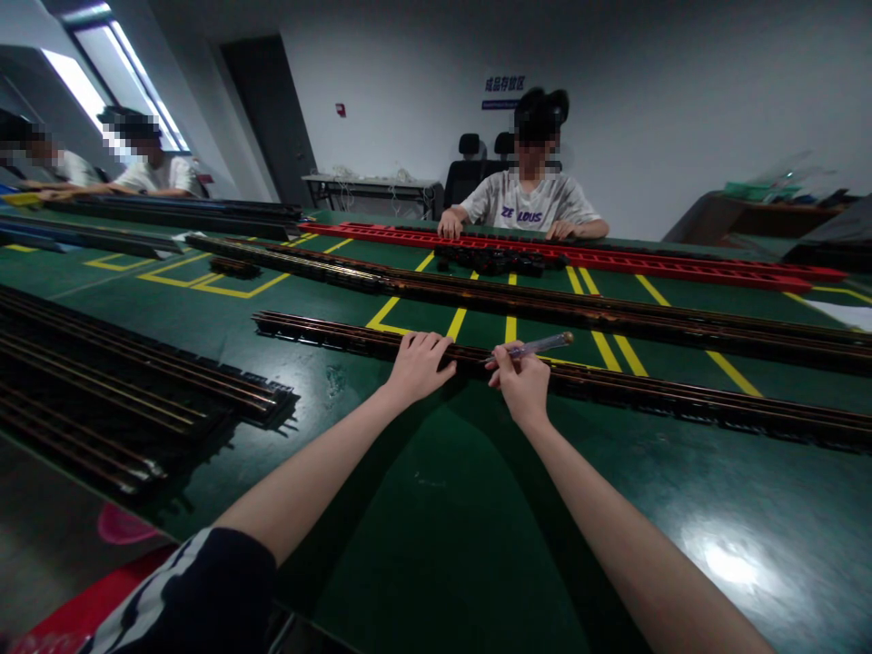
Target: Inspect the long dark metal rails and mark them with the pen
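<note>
A long black rail with copper-coloured strips (647, 391) lies across the green table in front of me. My left hand (417, 365) rests on it, palm down, with fingers stretched over the strips and thumb apart. A short way to the right, my right hand (524, 389) grips a pen (545, 344) with a clear barrel and a gold-coloured end. The pen slants, its tip down at the rail beside my left hand. Whether the tip touches the rail I cannot tell.
Another long black rail (504, 295) lies just beyond. Several rails (129, 381) are stacked at left. A red slotted rail (681, 259) and dark small parts (497, 262) lie before a person (538, 200) opposite. Yellow lines mark the green table (436, 509). More people sit at far left.
</note>
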Available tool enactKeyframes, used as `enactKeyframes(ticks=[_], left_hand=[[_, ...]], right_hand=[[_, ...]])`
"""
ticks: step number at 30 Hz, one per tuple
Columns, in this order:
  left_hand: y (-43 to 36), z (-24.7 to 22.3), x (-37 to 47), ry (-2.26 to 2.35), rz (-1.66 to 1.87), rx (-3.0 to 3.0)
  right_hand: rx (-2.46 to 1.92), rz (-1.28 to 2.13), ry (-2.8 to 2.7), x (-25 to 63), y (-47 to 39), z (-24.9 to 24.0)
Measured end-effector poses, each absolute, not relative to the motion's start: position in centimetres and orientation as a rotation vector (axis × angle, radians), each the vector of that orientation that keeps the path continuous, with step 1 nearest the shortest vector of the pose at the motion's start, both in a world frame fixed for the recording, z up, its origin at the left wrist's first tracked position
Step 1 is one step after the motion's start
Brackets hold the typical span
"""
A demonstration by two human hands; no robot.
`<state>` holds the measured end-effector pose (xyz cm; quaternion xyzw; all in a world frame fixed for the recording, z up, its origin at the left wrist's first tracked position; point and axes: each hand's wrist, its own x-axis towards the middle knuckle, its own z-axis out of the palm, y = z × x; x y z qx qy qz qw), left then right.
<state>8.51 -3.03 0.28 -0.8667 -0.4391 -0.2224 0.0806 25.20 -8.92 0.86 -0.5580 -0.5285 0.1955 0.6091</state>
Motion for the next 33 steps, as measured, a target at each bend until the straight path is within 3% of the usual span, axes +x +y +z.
enactKeyframes(ticks=[33], left_hand=[[-2.9,0.2,8.4,-1.306,-0.622,-2.578]], right_hand=[[-1.235,0.586,-1.374,27.4,-9.5,0.7]])
